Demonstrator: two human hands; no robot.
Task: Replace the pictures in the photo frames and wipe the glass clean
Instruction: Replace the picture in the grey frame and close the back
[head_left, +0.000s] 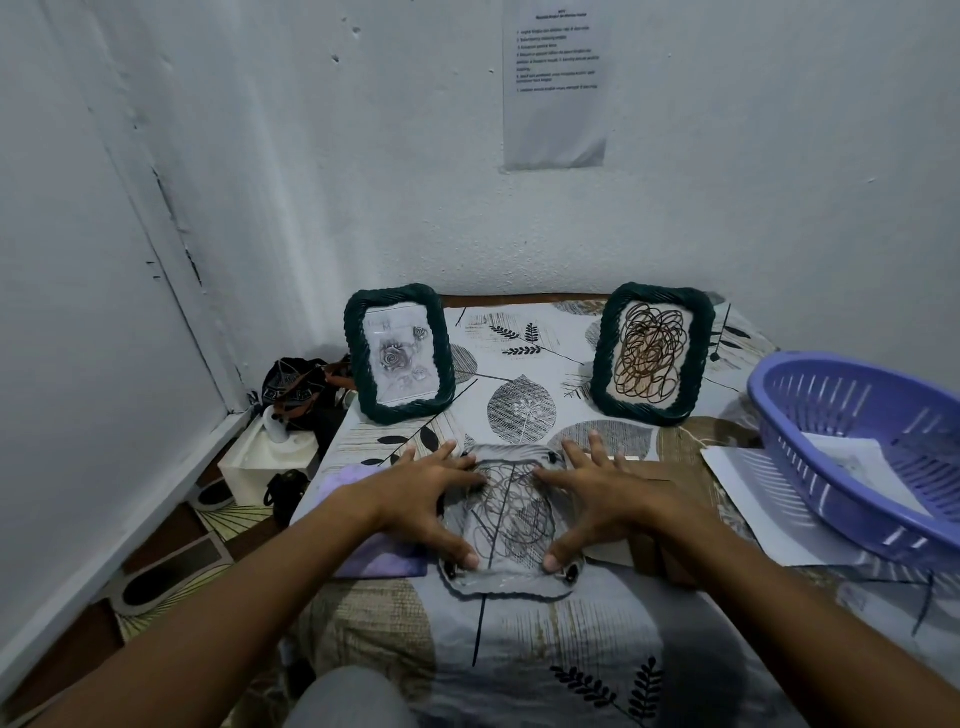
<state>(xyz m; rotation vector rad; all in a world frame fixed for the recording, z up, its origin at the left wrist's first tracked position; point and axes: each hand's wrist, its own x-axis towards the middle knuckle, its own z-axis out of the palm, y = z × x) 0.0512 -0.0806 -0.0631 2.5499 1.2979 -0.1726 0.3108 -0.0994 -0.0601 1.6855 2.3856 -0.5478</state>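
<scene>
A third photo frame (511, 525) lies face down on the patterned table before me, its scribble picture showing through the back, with small black clips at the corners. My left hand (431, 499) and my right hand (597, 499) rest on its left and right sides, fingers spread and thumbs pressing near the lower corners. Two dark green woven frames stand at the back: the left frame (400, 353) shows a rose drawing, the right frame (652, 353) a brown scribble. A purple cloth (374, 551) lies under my left hand.
A purple plastic basket (852, 441) with paper in it sits at the right on a white sheet (753, 499). The table stands against white walls. On the floor to the left are a white box (265, 462), a dark bag (296, 389) and shoes.
</scene>
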